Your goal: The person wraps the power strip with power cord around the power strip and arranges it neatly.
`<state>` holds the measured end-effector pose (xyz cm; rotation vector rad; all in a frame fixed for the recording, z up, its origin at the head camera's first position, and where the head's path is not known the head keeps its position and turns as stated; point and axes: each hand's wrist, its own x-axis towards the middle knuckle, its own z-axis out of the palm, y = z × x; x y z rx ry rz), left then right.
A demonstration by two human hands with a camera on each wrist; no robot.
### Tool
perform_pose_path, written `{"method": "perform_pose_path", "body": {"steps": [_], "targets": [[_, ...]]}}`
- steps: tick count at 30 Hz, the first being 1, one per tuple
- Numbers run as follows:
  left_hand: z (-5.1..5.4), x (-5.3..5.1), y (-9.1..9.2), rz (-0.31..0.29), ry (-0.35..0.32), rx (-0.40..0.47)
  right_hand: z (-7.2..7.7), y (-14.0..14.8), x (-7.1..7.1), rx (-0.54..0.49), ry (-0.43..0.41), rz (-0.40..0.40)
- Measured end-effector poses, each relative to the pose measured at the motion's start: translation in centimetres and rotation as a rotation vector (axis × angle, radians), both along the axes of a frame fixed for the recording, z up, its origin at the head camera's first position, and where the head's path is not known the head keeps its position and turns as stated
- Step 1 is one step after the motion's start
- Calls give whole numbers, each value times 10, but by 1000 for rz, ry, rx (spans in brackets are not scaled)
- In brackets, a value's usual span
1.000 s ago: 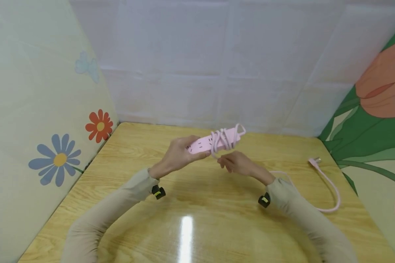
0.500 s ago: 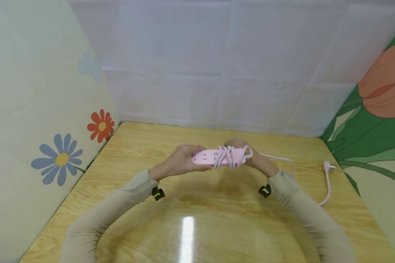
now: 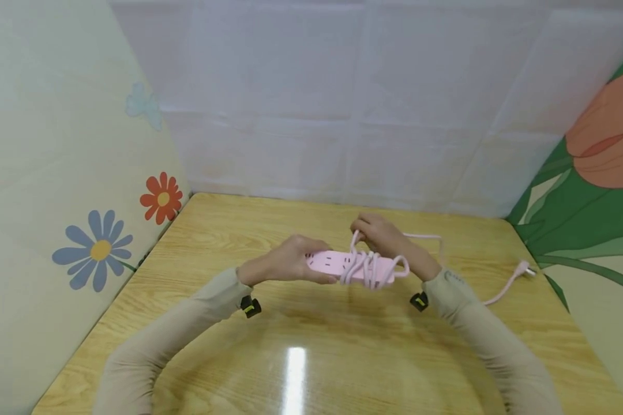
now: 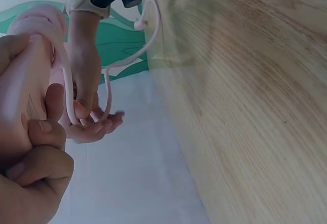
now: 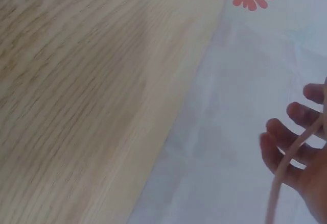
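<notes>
My left hand (image 3: pixel 293 260) grips the socket end of a pink power strip (image 3: pixel 328 262), lifted above the table. Several turns of its pink cord (image 3: pixel 364 271) lie round the strip's right half. Just behind the strip, my right hand (image 3: pixel 381 235) holds the cord where it leaves the wraps. In the left wrist view, that cord (image 4: pixel 122 62) passes between the right thumb and fingers, then hangs away in a loop. The right wrist view has the cord (image 5: pixel 286 163) running across the loosely bent fingers (image 5: pixel 278 132). The strip's underside is hidden in the head view.
The pink plug (image 3: pixel 522 267) lies at the right of the wooden table (image 3: pixel 342 357), its cord running behind the right forearm. A white sheet (image 3: pixel 270 115) stands at the back. Flower-printed panels (image 3: pixel 100 250) flank both sides.
The right hand has carried the cord from the near side of the strip round to its far side. The strip has come lower and tilted, and the plug has shifted on the table.
</notes>
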<state>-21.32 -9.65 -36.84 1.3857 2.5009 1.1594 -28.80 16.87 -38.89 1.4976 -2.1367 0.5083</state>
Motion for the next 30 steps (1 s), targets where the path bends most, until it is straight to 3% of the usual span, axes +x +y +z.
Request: {"method": "perform_pose_path", "body": {"steps": [4,7,11,18,30], "targets": [[-2,3,4,-59,22,-46,2,8,5,58,-114,-169],[-8,3,7,-69,60,-100,4,10,6,56,-134,-192],[-15,3,8,-51,75,-137,5,9,7,31,-102,-158],[-19,1,8,-34,77,-149,8,7,6,-23,-23,-178],[-25,1,8,-27,70,-181,9,11,6,-18,131,-326]]}}
